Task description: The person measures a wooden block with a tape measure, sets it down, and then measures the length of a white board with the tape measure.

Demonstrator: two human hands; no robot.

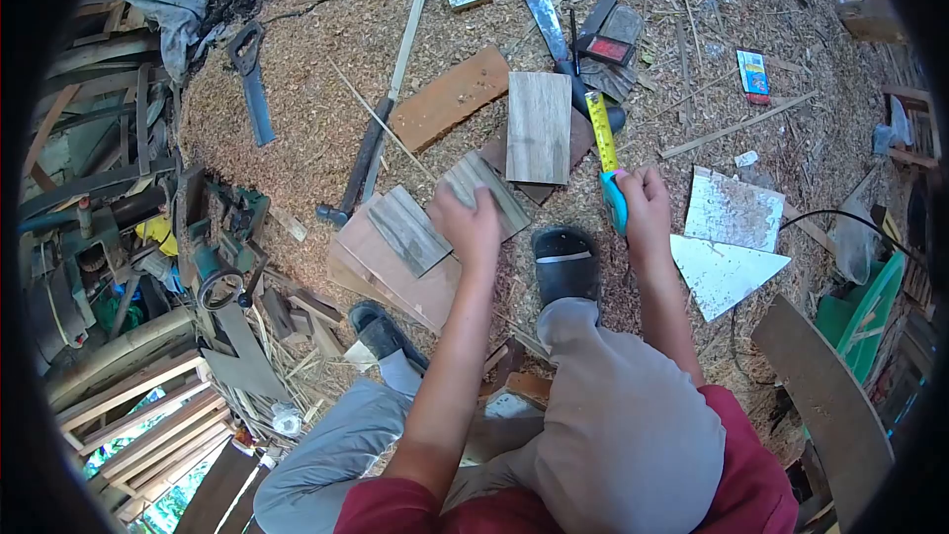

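1. The tape measure (613,203) is held in the right hand (643,206), by its teal case; the fingers are closed around it.
2. Its yellow blade (601,133) is drawn partly out and pointed away from the body, just beside the right edge of the upper board (539,124).
3. The left hand (467,222) is laid on the middle board (504,200), with the fingers curled and the thumb bent over the face. The fingertips are partly hidden, so whether the board is gripped or only pressed cannot be told.
4. The middle board is set at a tilt between the upper board and the left board (403,227).
5. The left board is laid on a pinkish sheet (420,302); the upper board is rested partly over a dark brown piece (581,143).
6. A thicker orange-brown plank (450,99) is placed to the left of the upper board.
7. A hammer (361,168) and, farther off, a saw (252,79) are seen on the shavings (306,79) at the left.
8. White pieces (730,272) are scattered to the right of the right hand.
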